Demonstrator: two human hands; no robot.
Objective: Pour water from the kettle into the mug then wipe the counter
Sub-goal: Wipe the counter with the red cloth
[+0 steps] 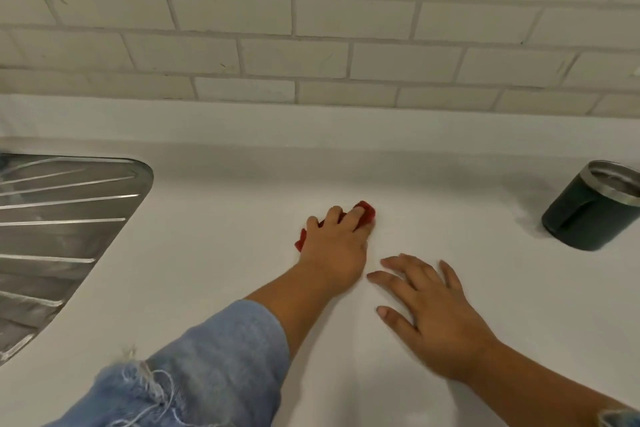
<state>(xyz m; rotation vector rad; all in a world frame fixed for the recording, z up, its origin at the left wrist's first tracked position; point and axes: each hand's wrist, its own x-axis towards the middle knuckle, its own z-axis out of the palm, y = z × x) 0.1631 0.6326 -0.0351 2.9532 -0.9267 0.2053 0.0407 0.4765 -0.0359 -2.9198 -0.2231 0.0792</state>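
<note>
My left hand [334, 246] lies on a red cloth [366, 211] in the middle of the white counter [207, 253], fingers curled over it and covering most of it. My right hand [433, 315] rests flat on the counter just to the right, fingers spread, holding nothing. A dark mug [588, 215] with a steel rim stands at the right edge of view, well away from both hands. No kettle is in view.
A ribbed steel sink drainer [62, 229] is set into the counter at the left. A white tiled wall [311, 28] rises behind the counter's low upstand.
</note>
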